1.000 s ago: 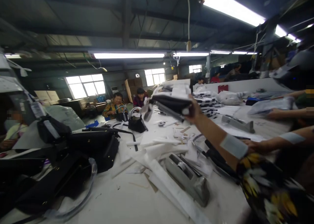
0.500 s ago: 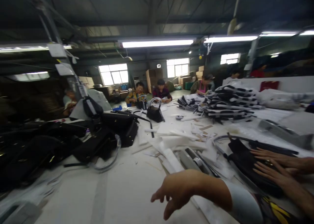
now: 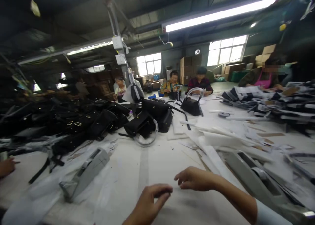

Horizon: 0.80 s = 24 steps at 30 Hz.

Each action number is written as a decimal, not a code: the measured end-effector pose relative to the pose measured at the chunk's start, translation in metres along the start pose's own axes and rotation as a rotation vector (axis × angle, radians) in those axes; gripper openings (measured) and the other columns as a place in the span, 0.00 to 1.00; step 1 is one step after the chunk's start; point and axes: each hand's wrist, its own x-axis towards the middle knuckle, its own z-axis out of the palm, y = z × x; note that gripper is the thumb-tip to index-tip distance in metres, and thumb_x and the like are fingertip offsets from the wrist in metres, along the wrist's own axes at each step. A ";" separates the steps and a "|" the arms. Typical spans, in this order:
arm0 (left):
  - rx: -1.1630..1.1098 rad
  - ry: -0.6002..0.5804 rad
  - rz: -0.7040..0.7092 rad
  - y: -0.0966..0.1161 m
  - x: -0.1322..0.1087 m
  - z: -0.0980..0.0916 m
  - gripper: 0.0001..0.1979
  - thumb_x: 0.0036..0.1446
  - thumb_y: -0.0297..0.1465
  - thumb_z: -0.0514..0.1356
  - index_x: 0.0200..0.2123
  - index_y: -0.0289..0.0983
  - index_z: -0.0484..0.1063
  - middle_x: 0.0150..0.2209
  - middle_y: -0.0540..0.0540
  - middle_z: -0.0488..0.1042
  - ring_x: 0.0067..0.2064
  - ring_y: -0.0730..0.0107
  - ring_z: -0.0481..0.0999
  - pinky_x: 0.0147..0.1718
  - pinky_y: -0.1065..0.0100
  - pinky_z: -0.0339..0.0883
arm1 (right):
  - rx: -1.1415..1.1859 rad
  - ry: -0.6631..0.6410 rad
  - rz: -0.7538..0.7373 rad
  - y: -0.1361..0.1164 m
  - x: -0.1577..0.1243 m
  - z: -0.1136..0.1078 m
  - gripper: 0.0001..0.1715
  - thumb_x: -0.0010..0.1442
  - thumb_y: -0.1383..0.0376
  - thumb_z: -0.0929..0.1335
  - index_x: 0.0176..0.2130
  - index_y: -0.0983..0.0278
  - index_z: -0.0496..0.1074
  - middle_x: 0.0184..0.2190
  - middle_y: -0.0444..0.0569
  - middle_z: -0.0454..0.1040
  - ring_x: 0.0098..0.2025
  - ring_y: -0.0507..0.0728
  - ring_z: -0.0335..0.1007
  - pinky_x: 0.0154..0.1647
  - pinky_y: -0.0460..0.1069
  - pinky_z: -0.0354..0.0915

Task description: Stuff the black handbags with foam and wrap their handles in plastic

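My left hand (image 3: 150, 202) is over the white tabletop (image 3: 123, 172) near the front edge, thumb and index fingertips pinched together. Something tiny and dark may sit at the tips, too small to name. Facing it, my right hand (image 3: 194, 179) hovers with loosely bent fingers apart and nothing in them. A small gap separates the two hands. Beyond them lies a black handbag (image 3: 139, 124) with a clear-wrapped handle, against a larger black bag (image 3: 158, 115). Another small black handbag (image 3: 191, 106) stands upright farther back. Neither hand touches a bag.
Grey tape dispensers stand at left (image 3: 86, 172) and right (image 3: 258, 177). Many black bags (image 3: 81, 123) are heaped on the left. White foam sheets (image 3: 216, 139) and scraps cover the right middle. A co-worker's hand (image 3: 7, 167) is at the left edge; several people sit across the table.
The view has swung left. My left hand has come into view, and my right hand has moved closer to it. The other person's hands on a black piece at right have left the view.
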 end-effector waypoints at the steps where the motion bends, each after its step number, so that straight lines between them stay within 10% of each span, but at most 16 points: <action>1: 0.013 0.033 0.013 -0.005 0.018 -0.012 0.13 0.61 0.38 0.58 0.44 0.42 0.80 0.44 0.46 0.81 0.46 0.63 0.79 0.48 0.66 0.72 | 0.057 0.050 -0.014 0.005 0.009 -0.002 0.25 0.58 0.58 0.68 0.53 0.62 0.77 0.42 0.50 0.82 0.43 0.60 0.78 0.46 0.51 0.69; 6: 0.114 0.121 0.116 -0.048 0.126 -0.038 0.15 0.63 0.35 0.55 0.46 0.41 0.79 0.47 0.45 0.81 0.49 0.63 0.79 0.47 0.64 0.74 | 0.156 0.317 -0.001 0.038 0.065 -0.041 0.24 0.60 0.57 0.67 0.51 0.64 0.78 0.41 0.51 0.82 0.42 0.60 0.78 0.47 0.52 0.71; 13: 0.308 -0.051 0.253 -0.103 0.247 -0.023 0.15 0.61 0.29 0.57 0.50 0.42 0.76 0.52 0.46 0.78 0.54 0.62 0.76 0.56 0.57 0.68 | 0.009 0.610 0.158 0.102 0.165 -0.159 0.22 0.63 0.58 0.65 0.51 0.65 0.78 0.46 0.53 0.80 0.46 0.61 0.77 0.50 0.54 0.70; 24: 0.684 -0.015 0.480 -0.139 0.269 -0.013 0.20 0.62 0.31 0.56 0.58 0.42 0.68 0.62 0.45 0.69 0.63 0.60 0.66 0.61 0.52 0.64 | -0.216 0.641 0.464 0.171 0.245 -0.270 0.18 0.67 0.60 0.67 0.54 0.64 0.71 0.53 0.54 0.74 0.53 0.60 0.71 0.57 0.60 0.64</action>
